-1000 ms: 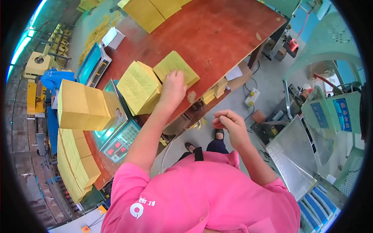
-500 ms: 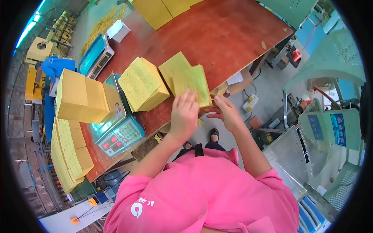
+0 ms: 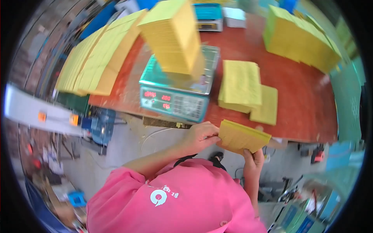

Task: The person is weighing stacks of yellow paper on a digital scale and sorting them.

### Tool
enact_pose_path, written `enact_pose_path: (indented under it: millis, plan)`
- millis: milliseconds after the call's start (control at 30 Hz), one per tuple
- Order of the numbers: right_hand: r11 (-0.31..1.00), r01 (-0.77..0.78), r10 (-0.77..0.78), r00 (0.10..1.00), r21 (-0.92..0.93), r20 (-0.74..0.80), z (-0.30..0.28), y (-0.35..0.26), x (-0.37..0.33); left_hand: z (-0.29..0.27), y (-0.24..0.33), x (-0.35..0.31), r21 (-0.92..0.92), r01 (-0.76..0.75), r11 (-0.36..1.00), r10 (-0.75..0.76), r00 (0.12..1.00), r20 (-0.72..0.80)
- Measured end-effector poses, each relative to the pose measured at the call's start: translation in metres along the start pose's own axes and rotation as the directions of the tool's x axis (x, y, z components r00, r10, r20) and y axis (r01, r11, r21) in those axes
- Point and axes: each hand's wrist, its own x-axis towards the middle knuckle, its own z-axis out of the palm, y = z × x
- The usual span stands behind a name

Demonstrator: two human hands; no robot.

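Over the table's front edge I hold a thin stack of yellow paper (image 3: 240,136), tilted so that its thick edge faces up. My left hand (image 3: 202,138) is closed on its left end, and my right hand (image 3: 253,160) pinches its lower right corner with the thumb on the near face. Just beyond lies a taller pile of yellow paper (image 3: 240,81), with a lower yellow stack (image 3: 266,105) against its right side. Left of these, a teal digital scale (image 3: 175,105) with red lit figures bears a tall block of yellow paper (image 3: 173,39).
The red tabletop (image 3: 299,101) carries a long row of yellow paper (image 3: 301,40) at the far right. More rows of yellow paper (image 3: 105,58) stand at the left. A second scale (image 3: 208,17) and a white box (image 3: 234,17) sit at the back.
The view has swung left. The thin stack has come off the lower stack on the table and is now tilted up between both my hands, over the edge.
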Motion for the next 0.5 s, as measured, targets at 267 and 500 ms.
enact_pose_path:
  millis: [267, 500]
  plan:
    - [0.929, 0.336, -0.196, 0.804, -0.155, 0.561, 0.217, 0.007, 0.041, -0.155, -0.033, -0.136, 0.021, 0.189, 0.982, -0.146, 0.821, -0.552]
    - [0.912, 0.405, -0.313, 0.791, -0.067, 0.525, 0.421, 0.058, 0.057, -0.276, -0.131, -0.189, -0.185, 0.193, 0.964, -0.266, 0.642, -0.719]
